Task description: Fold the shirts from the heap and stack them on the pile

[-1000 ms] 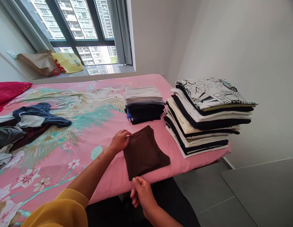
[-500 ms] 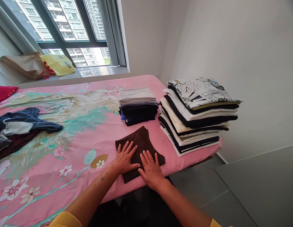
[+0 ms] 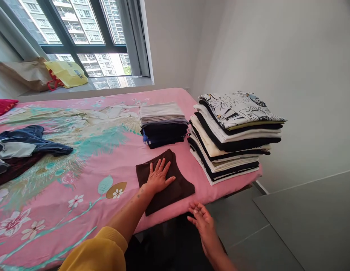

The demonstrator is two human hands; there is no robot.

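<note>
A dark brown folded garment lies flat near the front edge of the pink bed. My left hand rests on it, palm down with the fingers spread. Off the bed's edge, below the garment's right corner, my right hand is in the air with its fingers loosely curled and apart, holding nothing. Behind the brown garment sits a short stack of folded clothes, pale on top and dark below. To the right rises a taller stack of folded clothes, topped by a white garment with a black line print.
Rumpled jeans lie with other unfolded clothes at the left of the flowered bedspread. A red cushion is at the far left. A brown paper bag and a yellow bag stand on the windowsill.
My right hand has lifted off the brown garment and moved right and down, past the bed's edge. My left hand has slid a little forward and right on the garment.
</note>
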